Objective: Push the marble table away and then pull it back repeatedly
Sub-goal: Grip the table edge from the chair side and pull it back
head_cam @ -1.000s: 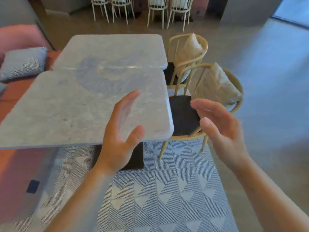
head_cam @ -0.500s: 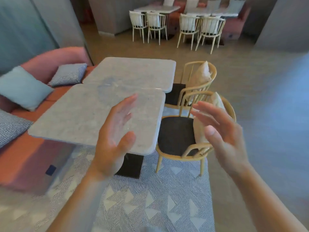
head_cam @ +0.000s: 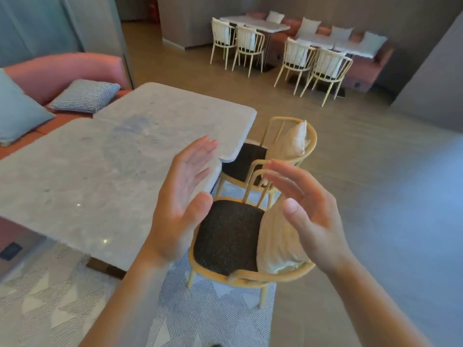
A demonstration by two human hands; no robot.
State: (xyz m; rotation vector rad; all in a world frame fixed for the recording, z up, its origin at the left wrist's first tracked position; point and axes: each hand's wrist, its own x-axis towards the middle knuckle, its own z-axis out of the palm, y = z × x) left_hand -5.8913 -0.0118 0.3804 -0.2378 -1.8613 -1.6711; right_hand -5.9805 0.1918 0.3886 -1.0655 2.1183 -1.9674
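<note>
The near marble table [head_cam: 82, 186] has a grey veined top and fills the left of the view, butted against a second marble table [head_cam: 175, 108] behind it. My left hand [head_cam: 180, 204] is raised in front of the near table's right edge, fingers straight, palm facing right, holding nothing. My right hand [head_cam: 308, 211] is raised over the near chair, fingers straight, palm facing left, also holding nothing. Neither hand plainly touches the table.
Two wooden chairs with dark seats and cream cushions stand right of the tables, the near chair [head_cam: 230, 236] and the far chair [head_cam: 283, 149]. A pink sofa [head_cam: 57, 71] with cushions runs along the left. A patterned rug [head_cam: 200, 316] lies underfoot. More tables and white chairs [head_cam: 313, 63] stand far back.
The view has swung up and to the right, so the tables sit further left and the far dining area shows more. Both hands stay raised and open, now closer together.
</note>
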